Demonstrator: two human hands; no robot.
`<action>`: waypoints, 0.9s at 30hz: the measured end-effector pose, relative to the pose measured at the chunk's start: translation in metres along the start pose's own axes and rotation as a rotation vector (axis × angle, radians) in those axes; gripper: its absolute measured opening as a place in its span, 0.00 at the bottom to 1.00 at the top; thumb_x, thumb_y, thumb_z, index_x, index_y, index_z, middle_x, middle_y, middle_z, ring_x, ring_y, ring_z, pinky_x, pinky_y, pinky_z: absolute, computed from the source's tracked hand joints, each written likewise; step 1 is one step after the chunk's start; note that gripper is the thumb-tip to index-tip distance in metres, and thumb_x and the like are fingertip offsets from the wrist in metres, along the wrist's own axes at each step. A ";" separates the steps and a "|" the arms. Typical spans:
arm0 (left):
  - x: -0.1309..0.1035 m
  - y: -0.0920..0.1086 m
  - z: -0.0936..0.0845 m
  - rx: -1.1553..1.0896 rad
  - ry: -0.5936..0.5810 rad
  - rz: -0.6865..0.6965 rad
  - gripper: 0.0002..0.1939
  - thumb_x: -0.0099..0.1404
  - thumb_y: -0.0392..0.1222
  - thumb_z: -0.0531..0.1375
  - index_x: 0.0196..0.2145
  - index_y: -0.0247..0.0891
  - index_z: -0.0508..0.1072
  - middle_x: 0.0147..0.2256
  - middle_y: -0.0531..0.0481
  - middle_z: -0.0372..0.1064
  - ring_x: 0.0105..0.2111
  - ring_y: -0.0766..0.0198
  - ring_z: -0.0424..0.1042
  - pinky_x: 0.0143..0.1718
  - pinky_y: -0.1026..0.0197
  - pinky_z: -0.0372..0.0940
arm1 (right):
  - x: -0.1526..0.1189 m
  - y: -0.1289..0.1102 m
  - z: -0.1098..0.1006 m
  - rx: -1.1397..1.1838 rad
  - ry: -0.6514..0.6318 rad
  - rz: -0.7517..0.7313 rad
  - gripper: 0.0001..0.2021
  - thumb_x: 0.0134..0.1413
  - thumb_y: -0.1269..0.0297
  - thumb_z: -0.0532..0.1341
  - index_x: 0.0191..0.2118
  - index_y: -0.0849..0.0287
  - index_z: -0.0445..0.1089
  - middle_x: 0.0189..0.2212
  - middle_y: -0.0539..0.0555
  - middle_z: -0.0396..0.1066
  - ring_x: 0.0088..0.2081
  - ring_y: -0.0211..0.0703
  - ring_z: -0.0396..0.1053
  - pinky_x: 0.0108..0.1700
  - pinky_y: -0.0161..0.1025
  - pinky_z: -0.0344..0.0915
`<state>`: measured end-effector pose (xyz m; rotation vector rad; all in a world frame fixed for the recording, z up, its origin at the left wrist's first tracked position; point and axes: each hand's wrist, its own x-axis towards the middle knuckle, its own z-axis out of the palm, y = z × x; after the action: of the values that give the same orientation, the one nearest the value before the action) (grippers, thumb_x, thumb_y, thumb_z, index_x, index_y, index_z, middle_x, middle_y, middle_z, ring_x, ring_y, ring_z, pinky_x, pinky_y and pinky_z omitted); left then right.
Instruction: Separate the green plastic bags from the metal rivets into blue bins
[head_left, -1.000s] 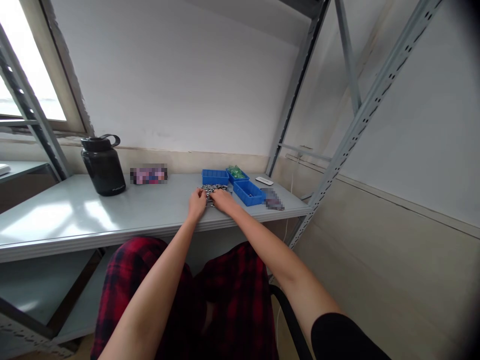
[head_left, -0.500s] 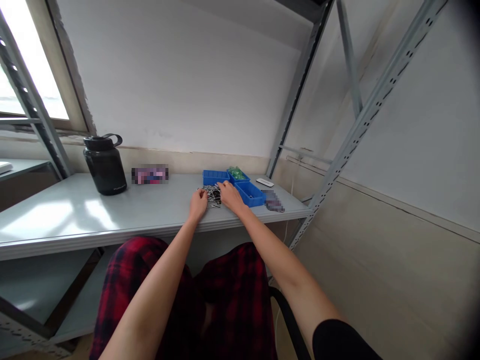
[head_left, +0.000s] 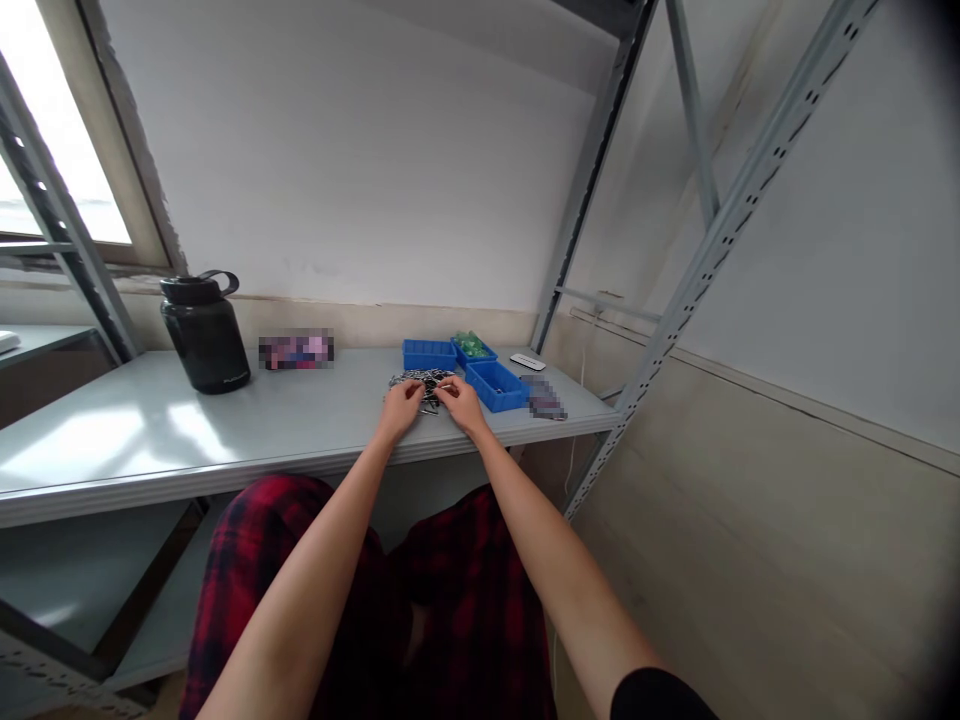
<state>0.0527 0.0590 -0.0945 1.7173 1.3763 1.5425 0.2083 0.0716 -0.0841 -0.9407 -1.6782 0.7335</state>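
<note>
A pile of small, thin metal pieces (head_left: 426, 378), silver and dark, lies on the grey tabletop between my hands; they look like screws or pins, too small to name surely. My left hand (head_left: 403, 408) is at the pile's left side, thumb and fingers pinched together. My right hand (head_left: 460, 404) is at the right side, its fingertips also pinched and close to the left ones. What either pinch holds is too small to make out. Just right of my right hand stands a blue bin (head_left: 498, 388) with a few small bits inside.
Behind the pile are another blue bin (head_left: 429, 354) and one holding green pieces (head_left: 470, 345). A white computer mouse (head_left: 528, 362) and a blurred item (head_left: 544, 398) lie to the right. A black bottle (head_left: 205, 332) and a blurred pink item (head_left: 296, 350) stand left. Metal shelf posts (head_left: 592, 190) rise behind.
My right hand has drawn back from the far side of the pile towards me. My left hand has shifted slightly right, so the fingertips are now closer together.
</note>
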 end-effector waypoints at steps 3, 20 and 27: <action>-0.002 0.002 -0.001 0.019 -0.066 0.020 0.12 0.63 0.44 0.56 0.34 0.37 0.77 0.35 0.43 0.77 0.38 0.53 0.74 0.47 0.52 0.65 | -0.001 -0.003 -0.002 0.085 -0.068 0.046 0.13 0.46 0.55 0.63 0.34 0.59 0.68 0.30 0.52 0.72 0.34 0.42 0.70 0.39 0.38 0.65; 0.000 0.000 0.001 -0.016 -0.073 0.057 0.08 0.61 0.42 0.58 0.32 0.38 0.75 0.32 0.45 0.76 0.35 0.56 0.74 0.44 0.54 0.65 | -0.004 -0.008 -0.003 0.138 -0.050 0.107 0.15 0.50 0.52 0.61 0.37 0.59 0.70 0.29 0.53 0.73 0.32 0.43 0.71 0.35 0.38 0.66; 0.002 -0.003 0.002 0.011 -0.013 0.043 0.07 0.61 0.41 0.57 0.30 0.38 0.74 0.31 0.45 0.75 0.34 0.56 0.73 0.43 0.54 0.65 | -0.004 -0.008 -0.002 0.091 -0.010 0.130 0.12 0.53 0.55 0.59 0.35 0.59 0.69 0.28 0.53 0.73 0.32 0.42 0.72 0.36 0.38 0.68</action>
<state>0.0536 0.0623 -0.0972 1.7710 1.3523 1.5467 0.2093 0.0640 -0.0783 -0.9903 -1.5897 0.8955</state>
